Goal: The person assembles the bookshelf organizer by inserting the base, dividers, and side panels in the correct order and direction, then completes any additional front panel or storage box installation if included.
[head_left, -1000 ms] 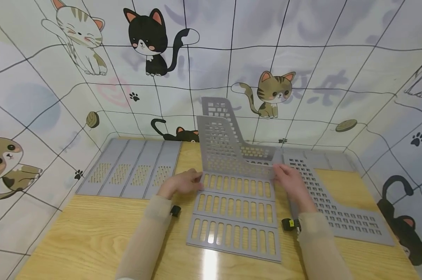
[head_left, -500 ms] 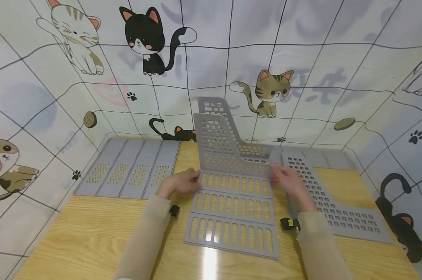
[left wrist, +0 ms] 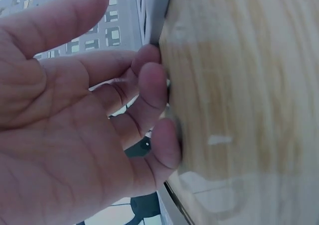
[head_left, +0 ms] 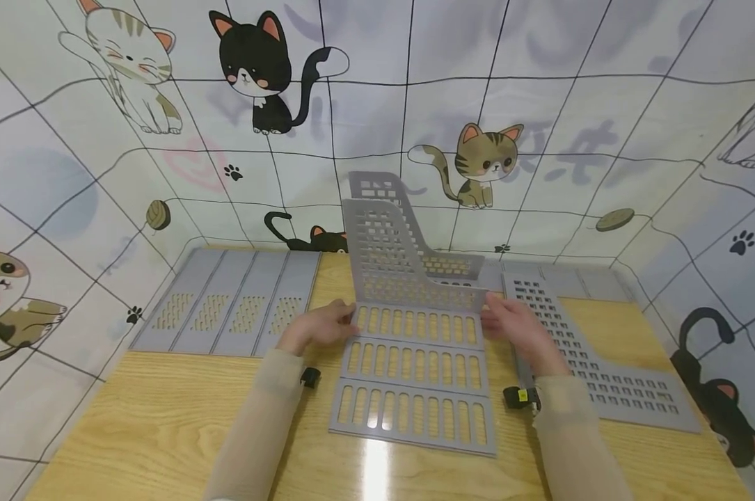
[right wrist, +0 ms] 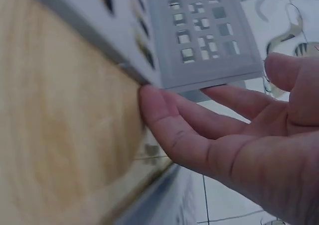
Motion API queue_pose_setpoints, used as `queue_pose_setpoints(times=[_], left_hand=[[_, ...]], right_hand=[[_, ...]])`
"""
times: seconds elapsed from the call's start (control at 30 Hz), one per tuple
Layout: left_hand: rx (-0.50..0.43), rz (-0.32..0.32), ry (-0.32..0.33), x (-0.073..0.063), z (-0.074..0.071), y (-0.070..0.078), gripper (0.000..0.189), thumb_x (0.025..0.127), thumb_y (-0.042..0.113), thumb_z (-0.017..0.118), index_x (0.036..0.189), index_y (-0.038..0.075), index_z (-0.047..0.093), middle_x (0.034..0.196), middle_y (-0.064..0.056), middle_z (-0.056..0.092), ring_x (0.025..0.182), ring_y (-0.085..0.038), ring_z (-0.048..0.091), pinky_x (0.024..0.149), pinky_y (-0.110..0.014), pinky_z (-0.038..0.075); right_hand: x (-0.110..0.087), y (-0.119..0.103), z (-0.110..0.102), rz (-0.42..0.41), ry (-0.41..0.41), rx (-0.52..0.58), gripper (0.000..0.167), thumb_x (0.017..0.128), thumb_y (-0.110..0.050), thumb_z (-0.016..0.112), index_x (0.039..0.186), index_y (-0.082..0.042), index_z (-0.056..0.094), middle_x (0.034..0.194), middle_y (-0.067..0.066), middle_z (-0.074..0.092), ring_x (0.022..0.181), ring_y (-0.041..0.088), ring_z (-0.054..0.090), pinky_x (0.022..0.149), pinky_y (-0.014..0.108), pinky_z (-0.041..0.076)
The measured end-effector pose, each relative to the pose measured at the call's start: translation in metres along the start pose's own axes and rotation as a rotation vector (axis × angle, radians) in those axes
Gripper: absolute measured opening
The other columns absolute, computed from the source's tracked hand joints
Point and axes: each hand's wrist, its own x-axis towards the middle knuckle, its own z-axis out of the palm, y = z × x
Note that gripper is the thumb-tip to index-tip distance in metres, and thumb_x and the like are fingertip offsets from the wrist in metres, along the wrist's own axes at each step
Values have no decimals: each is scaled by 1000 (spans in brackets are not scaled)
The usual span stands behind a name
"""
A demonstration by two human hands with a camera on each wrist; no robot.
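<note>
A grey plastic file rack point(head_left: 386, 240) stands mid-table, its two L-shaped perforated side panels upright. A slotted panel point(head_left: 415, 362) with three sections lies flat in front, joined to the nearer side. At the left end of the fold is my left hand point(head_left: 327, 323); in the left wrist view its loosely bent fingertips point(left wrist: 152, 80) are at the panel's edge by the tabletop, thumb lifted away. My right hand point(head_left: 515, 320) touches the rack's right end. In the right wrist view its extended fingertips point(right wrist: 154, 100) meet the lower corner, with the thumb apart.
Left of the rack lies a grey panel point(head_left: 211, 268) folded in strips with small holes. At right is a flat L-shaped perforated panel point(head_left: 602, 383), with more grey strips point(head_left: 568, 282) behind it. A cat-printed curtain point(head_left: 377, 132) surrounds the wooden table point(head_left: 164, 417).
The rack and its flat slotted panel have shifted slightly left and away from me. Both hands stay at its two ends. The head view has turned a little.
</note>
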Motion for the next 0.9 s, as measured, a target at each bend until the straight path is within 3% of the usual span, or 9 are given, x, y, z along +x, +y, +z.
queue_pose_setpoints(times=[0.2, 0.3, 0.43, 0.47, 0.6, 0.67, 0.73, 0.8, 0.9], left_hand=[[-17, 5, 28, 3, -1, -9, 62, 107, 27, 56, 158, -2, 35, 115, -12, 47, 103, -27, 47, 95, -41, 42], [-23, 18, 45, 7, 0, -16, 44, 106, 28, 56, 139, 0, 54, 113, -13, 48, 101, -28, 47, 89, -40, 43], [-6, 33, 47, 5, -4, -13, 25, 104, 30, 60, 107, 5, 60, 105, -12, 50, 93, -26, 47, 80, -38, 43], [0, 32, 42, 3, -5, -11, 25, 104, 30, 60, 106, 5, 60, 103, -11, 50, 92, -25, 47, 79, -37, 43], [-7, -1, 26, -3, -8, -4, 35, 105, 29, 59, 121, -1, 61, 108, -14, 53, 95, -27, 48, 83, -39, 44], [-21, -21, 25, -4, -7, -4, 48, 105, 30, 59, 138, -5, 56, 119, -18, 55, 104, -29, 51, 94, -44, 46], [-26, -31, 26, -5, -6, -5, 59, 105, 30, 59, 150, -5, 47, 130, -22, 55, 116, -32, 52, 105, -49, 45], [-25, -24, 25, -6, -7, -4, 53, 105, 29, 59, 145, -6, 52, 131, -24, 54, 117, -34, 52, 105, -50, 44], [-4, 1, 24, -6, -7, -5, 37, 105, 28, 58, 124, -4, 60, 120, -21, 55, 105, -30, 51, 93, -44, 46]], right_hand=[[2, -1, 2, -35, -100, 42, 74, 112, -49, 32, 158, 9, 26, 157, 35, 36, 143, 48, 42, 110, 52, 47], [-3, 1, -5, -25, -99, -2, 80, 110, -56, 35, 159, 6, 26, 156, 34, 38, 141, 48, 44, 114, 58, 40], [-19, -1, -28, -26, -6, -324, 85, 106, -58, 44, 158, 7, 29, 152, 36, 43, 133, 52, 50, 110, 67, 38], [-24, -1, -36, -10, 23, -423, 85, 106, -57, 47, 157, 9, 30, 150, 37, 43, 131, 53, 50, 108, 69, 38], [-35, 8, -66, 104, 95, -620, 86, 99, -42, 65, 151, 17, 31, 139, 44, 46, 121, 57, 53, 97, 67, 47], [-37, 18, -77, 186, 123, -645, 81, 92, -39, 74, 143, 17, 42, 123, 42, 55, 106, 53, 59, 87, 62, 52], [-40, 27, -84, 232, 127, -677, 70, 87, -37, 80, 125, 16, 56, 104, 35, 62, 90, 45, 61, 77, 54, 53], [-42, 35, -89, 276, 130, -706, 62, 84, -37, 83, 105, 16, 60, 89, 26, 60, 81, 38, 58, 71, 48, 50], [-46, 43, -96, 316, 118, -708, 61, 85, -37, 83, 104, 16, 60, 88, 25, 59, 81, 38, 56, 73, 51, 47]])
